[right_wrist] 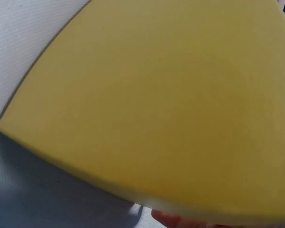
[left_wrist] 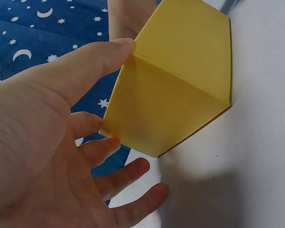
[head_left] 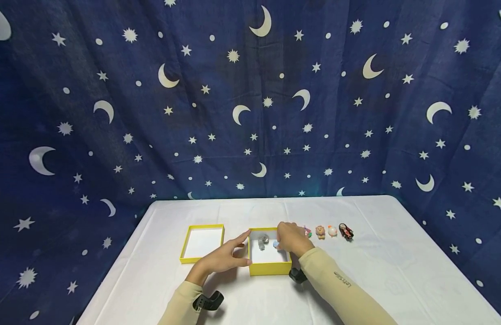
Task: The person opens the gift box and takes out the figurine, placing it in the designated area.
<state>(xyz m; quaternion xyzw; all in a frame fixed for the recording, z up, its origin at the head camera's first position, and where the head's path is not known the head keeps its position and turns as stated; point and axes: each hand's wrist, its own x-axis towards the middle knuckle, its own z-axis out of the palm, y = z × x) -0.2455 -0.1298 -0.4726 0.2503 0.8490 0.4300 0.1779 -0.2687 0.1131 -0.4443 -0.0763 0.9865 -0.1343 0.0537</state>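
A yellow open box with a white inside stands on the table. My left hand touches its left wall with fingers spread, the thumb near the front corner; the left wrist view shows the thumb on the box's rim. Inside the box lie small grey, shiny items. My right hand reaches over the right wall into the box, its curled fingertips at a small light-blue object, which it seems to pinch. In the right wrist view the yellow wall hides nearly all of that hand.
A shallow yellow-rimmed lid lies inside up, left of the box. To the right stand a pink-and-green figure, a tan figure, a white-and-orange figure and a dark-clothed doll. A starry curtain hangs behind the white table.
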